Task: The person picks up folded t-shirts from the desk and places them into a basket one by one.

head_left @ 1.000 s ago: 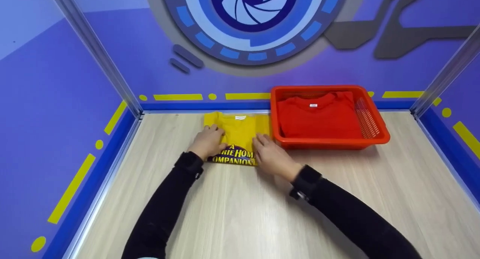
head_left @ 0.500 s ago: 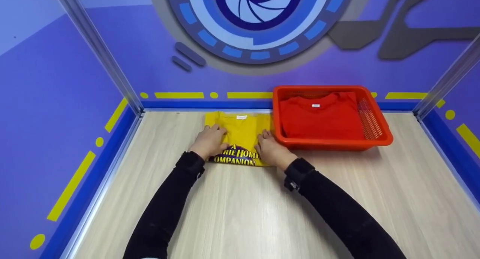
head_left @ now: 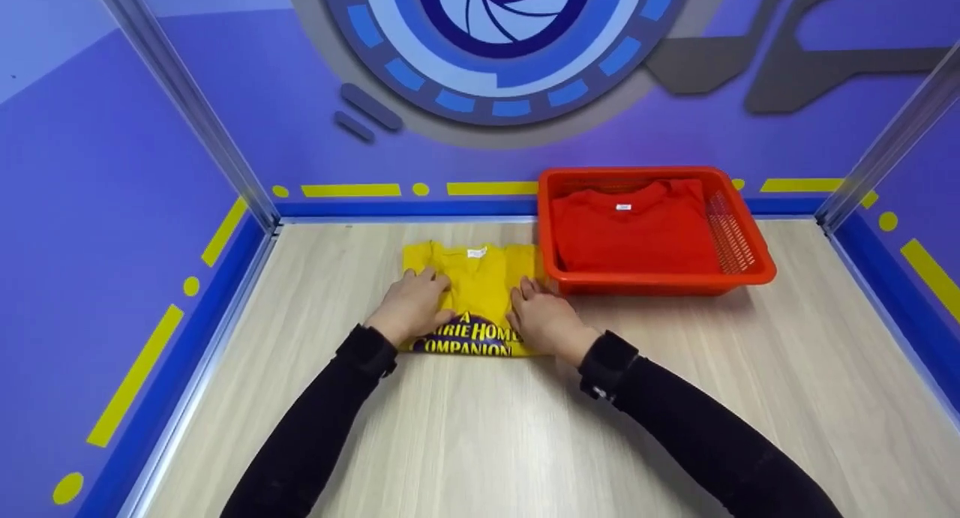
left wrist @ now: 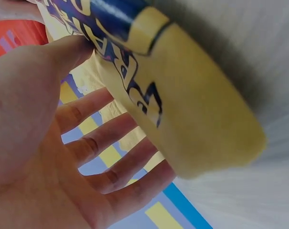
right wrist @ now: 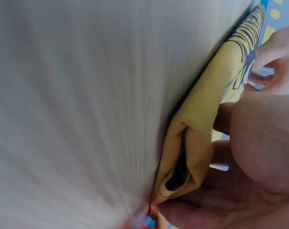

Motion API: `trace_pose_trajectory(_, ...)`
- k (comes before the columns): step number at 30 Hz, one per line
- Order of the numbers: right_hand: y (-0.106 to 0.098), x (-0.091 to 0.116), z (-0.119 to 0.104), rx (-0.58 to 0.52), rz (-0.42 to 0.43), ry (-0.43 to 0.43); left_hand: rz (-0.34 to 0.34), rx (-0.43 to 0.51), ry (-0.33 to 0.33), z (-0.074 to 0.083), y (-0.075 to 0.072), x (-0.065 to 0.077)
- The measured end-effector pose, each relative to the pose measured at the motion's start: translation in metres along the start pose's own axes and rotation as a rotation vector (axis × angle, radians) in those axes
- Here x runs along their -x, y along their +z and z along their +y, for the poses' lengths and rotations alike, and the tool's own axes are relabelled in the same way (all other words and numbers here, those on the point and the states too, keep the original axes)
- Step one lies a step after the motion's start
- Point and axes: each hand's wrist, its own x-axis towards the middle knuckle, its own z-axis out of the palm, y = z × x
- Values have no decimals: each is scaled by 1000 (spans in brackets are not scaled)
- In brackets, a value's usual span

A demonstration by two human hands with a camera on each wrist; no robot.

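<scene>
A folded yellow T-shirt (head_left: 476, 285) with dark lettering and a white neck label lies on the table, collar toward the back wall. My left hand (head_left: 411, 306) rests on its left side, and my right hand (head_left: 550, 317) on its right side. In the left wrist view the left fingers (left wrist: 111, 138) are spread and fairly straight against the cloth, the thumb lying on the print. The right wrist view shows the folded layers of the shirt (right wrist: 197, 124) at its near right corner, with the right hand's fingers partly hidden behind them.
A red plastic basket (head_left: 645, 280) stands at the back, close by the yellow shirt's right side. Inside it lies a folded red T-shirt (head_left: 637, 237). Decorated walls (head_left: 465, 158) enclose the wooden table (head_left: 480, 435) at the back and both sides.
Both hands have slid the yellow T-shirt a little toward me, away from the back wall. Earlier, the right hand shifted slightly on the shirt's right side. The basket stays in place.
</scene>
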Motion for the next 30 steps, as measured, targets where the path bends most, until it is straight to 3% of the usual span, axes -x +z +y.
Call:
trace_pose_trajectory(9,1,29,-1,21,-15,-18,22,-29,58,12,4,28)
trace_pose_trajectory(18,7,59,-4,17,67,-104,29,-73,101,17,8,57)
trace_pose_trajectory(30,2,71,-8,54,21,-98,22,-71,147,20,5,70)
